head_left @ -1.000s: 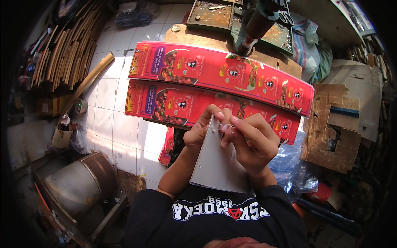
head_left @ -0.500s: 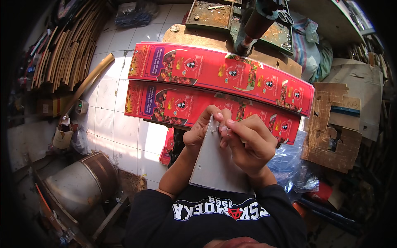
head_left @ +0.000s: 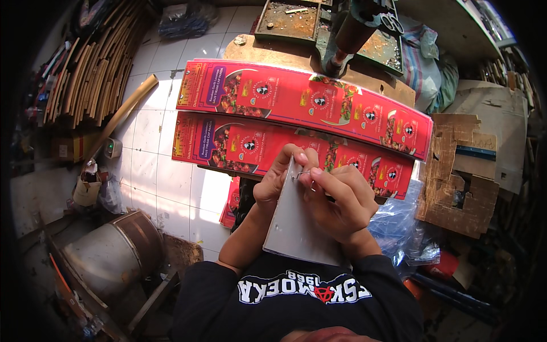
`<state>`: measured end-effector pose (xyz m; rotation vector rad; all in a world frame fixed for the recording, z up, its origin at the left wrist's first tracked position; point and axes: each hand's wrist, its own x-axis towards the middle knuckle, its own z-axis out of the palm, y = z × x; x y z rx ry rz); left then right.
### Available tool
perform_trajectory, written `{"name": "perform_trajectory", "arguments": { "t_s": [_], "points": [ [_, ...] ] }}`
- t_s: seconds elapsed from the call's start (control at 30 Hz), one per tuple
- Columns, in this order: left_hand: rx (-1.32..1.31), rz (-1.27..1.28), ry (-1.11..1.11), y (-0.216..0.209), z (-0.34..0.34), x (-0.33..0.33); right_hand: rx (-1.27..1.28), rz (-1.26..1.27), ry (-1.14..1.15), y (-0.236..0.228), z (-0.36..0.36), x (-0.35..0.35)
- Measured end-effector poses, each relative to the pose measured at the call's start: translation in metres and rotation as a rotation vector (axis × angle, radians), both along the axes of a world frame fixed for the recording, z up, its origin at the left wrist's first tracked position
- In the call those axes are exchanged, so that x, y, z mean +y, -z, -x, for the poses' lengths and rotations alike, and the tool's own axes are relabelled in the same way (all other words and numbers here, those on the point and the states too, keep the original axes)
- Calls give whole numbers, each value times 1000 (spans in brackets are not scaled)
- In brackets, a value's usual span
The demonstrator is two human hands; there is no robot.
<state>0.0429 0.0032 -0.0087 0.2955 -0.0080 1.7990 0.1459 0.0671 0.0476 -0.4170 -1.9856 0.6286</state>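
Note:
A grey flat board (head_left: 301,225) is held up, tilted, in front of my chest. My left hand (head_left: 275,181) grips its far end, with the thumb and fingers closed round the edge. From the right, my right hand (head_left: 346,204) pinches a thin bent wire (head_left: 305,172) between thumb and fingers. The wire's other end is at the board's surface close to the far end; I cannot tell whether it passes through. Just beyond my hands lie two rows of long red printed panels, a far row (head_left: 290,94) and a near row (head_left: 233,145).
A metal press (head_left: 356,34) with parts trays (head_left: 288,20) stands behind the panels on a wooden board. Cardboard sheets (head_left: 102,62) lean at the far left. A cardboard tube (head_left: 128,102) and a metal drum (head_left: 114,245) are on the left. Torn cardboard (head_left: 450,205) and clear plastic (head_left: 393,228) lie right.
My right hand has shifted slightly and its fingers have turned, so more of the wire shows. The board has tilted a little; my left hand keeps its grip.

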Motion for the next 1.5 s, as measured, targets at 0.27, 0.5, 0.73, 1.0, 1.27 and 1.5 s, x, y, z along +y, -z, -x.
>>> {"name": "perform_trajectory", "arguments": {
  "t_s": [0.27, 0.5, 0.73, 1.0, 1.27, 1.5],
  "points": [
    [-5, -43, 52, -3, 2, 1, 81, 119, -24, 4, -1, -1],
    [-16, 7, 11, -4, -1, 1, 109, 136, -86, 3, 0, 2],
    [-37, -48, 32, 0, 0, 3, 109, 154, -83, 5, -1, 2],
    [-32, -34, 24, 0, -1, 2, 132, 178, -82, 7, -1, 2],
    [-19, -24, 22, -1, 0, 1, 114, 180, -92, 7, -1, 3],
    [-6, -5, 16, 0, -1, 0, 107, 173, -89, 6, -1, 3]
  ]
}}
